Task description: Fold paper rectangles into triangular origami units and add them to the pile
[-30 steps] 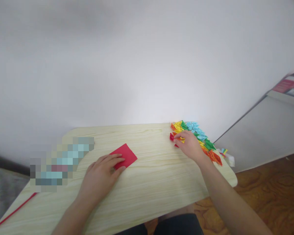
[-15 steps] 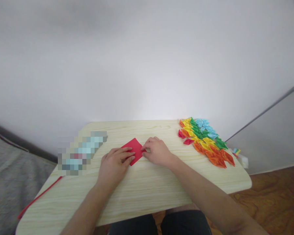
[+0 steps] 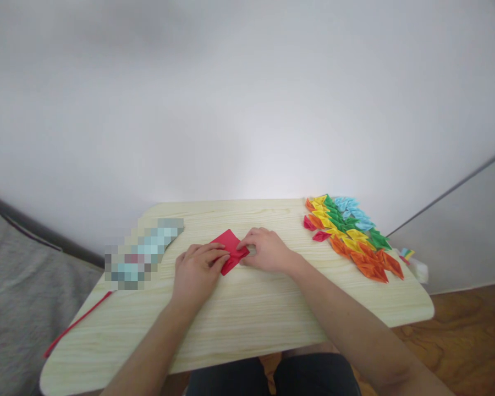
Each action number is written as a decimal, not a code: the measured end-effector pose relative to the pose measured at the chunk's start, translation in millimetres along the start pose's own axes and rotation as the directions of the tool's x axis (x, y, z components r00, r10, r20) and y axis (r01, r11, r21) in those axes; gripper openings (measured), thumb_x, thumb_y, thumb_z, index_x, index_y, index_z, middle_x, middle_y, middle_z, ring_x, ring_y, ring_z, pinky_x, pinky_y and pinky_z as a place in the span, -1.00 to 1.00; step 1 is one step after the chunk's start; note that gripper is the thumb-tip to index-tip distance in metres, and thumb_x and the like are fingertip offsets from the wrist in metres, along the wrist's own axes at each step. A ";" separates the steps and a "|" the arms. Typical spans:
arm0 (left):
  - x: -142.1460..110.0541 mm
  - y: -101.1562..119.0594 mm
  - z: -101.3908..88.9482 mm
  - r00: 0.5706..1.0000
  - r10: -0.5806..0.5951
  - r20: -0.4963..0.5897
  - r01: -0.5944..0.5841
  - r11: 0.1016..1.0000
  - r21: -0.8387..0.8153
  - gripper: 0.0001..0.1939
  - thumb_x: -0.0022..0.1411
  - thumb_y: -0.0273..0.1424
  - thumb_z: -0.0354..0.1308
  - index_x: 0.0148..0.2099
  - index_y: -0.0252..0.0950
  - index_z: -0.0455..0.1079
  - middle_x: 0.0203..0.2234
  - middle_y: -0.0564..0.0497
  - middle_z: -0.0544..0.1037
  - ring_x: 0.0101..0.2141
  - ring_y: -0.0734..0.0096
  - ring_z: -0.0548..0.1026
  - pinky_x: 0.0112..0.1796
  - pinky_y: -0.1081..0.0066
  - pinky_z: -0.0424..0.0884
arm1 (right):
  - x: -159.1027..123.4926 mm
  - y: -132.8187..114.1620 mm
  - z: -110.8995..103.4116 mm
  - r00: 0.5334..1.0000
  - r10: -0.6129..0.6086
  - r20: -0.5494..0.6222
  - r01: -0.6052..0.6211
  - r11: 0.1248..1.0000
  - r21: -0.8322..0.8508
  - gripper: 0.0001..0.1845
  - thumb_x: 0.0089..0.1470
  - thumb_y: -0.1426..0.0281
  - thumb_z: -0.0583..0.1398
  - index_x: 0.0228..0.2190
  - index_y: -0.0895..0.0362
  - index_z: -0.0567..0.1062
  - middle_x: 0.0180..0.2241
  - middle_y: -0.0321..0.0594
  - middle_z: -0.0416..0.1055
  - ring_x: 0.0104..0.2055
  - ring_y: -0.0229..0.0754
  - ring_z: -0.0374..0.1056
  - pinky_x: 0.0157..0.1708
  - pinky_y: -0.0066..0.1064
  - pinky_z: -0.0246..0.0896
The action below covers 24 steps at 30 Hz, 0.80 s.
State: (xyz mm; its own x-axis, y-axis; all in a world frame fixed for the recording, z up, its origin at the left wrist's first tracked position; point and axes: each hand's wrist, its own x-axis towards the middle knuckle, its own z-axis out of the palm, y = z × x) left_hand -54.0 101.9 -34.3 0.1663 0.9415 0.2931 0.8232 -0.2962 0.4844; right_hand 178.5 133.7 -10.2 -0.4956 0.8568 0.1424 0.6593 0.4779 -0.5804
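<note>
A square of red origami paper (image 3: pixel 230 238) lies with one corner pointing away from me near the middle of the table. A flap on it is raised and partly folded between my hands. My left hand (image 3: pixel 198 266) holds the left side, its fingertips pinched at the fold near the paper's centre. At the right corner, my right hand (image 3: pixel 268 250) has thumb and forefinger closed on the lifted flap. The fingers cover parts of both side corners.
Folded paper pieces (image 3: pixel 346 223) in orange, yellow, green, light blue and red cover the table's right side. A pixelated object (image 3: pixel 146 253) lies at the left, near a red strap (image 3: pixel 80 323). A white wall rises behind the pale wooden table (image 3: pixel 247 324). A whitish bag (image 3: pixel 417 269) hangs past the right edge.
The paper's right corner has been drawn inward and a flap now stands up toward the centre. My left fingertips have closed together at the fold. The whole view has shifted slightly.
</note>
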 end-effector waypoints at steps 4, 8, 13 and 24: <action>5.6 3.9 -0.1 0.999 -0.016 -0.035 0.015 0.999 -0.039 -0.80 0.31 -0.21 0.23 -0.22 -0.09 0.69 -0.12 0.02 0.72 -0.04 0.06 0.53 0.08 0.05 0.39 | -3.7 2.0 1.3 0.997 0.013 -0.071 -0.005 0.994 0.111 -0.62 0.00 0.34 0.44 -0.08 -0.02 0.67 -0.15 -0.20 0.54 -0.07 -0.04 0.41 0.03 -0.19 0.22; 18.7 10.5 -13.2 0.999 0.013 -0.044 -0.018 0.993 -0.117 -0.76 0.31 -0.19 0.21 -0.21 -0.13 0.69 -0.13 -0.02 0.71 -0.02 0.09 0.55 0.09 0.10 0.42 | -3.1 1.1 -1.9 0.982 0.056 -0.178 -0.005 0.961 0.276 -0.54 0.03 0.47 0.39 0.00 0.01 0.63 -0.12 -0.20 0.53 -0.18 -0.17 0.41 -0.08 -0.30 0.30; 57.6 36.0 -49.2 0.997 0.069 -0.018 -0.071 0.953 -0.294 -0.74 0.28 -0.11 0.27 -0.22 -0.14 0.67 -0.09 -0.02 0.66 -0.04 0.16 0.57 0.07 0.20 0.46 | 11.1 -7.5 -29.8 0.958 0.128 -0.255 0.008 0.881 0.473 -0.77 0.12 0.37 0.34 -0.15 0.09 0.69 -0.43 -0.32 0.47 -0.40 -0.25 0.33 -0.35 -0.42 0.27; 123.4 114.8 -112.1 0.952 -0.112 -0.285 -0.126 0.705 -0.698 -0.72 0.20 -0.32 0.38 -0.02 -0.16 0.66 -0.48 0.07 0.58 -0.42 0.39 0.49 -0.39 0.43 0.42 | 25.0 -53.6 -144.1 0.792 0.214 -0.572 0.317 0.656 0.685 -0.86 0.09 0.29 0.41 -0.28 0.06 0.71 -0.33 -0.24 0.67 -0.29 -0.17 0.54 -0.22 -0.34 0.44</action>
State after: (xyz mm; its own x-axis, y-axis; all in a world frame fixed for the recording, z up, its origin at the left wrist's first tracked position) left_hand 0.2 166.1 149.8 -0.0885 0.8837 0.4595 0.1800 -0.4396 0.8800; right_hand 212.3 157.5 140.0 0.0723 0.8917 0.4468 -0.1115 0.4524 -0.8848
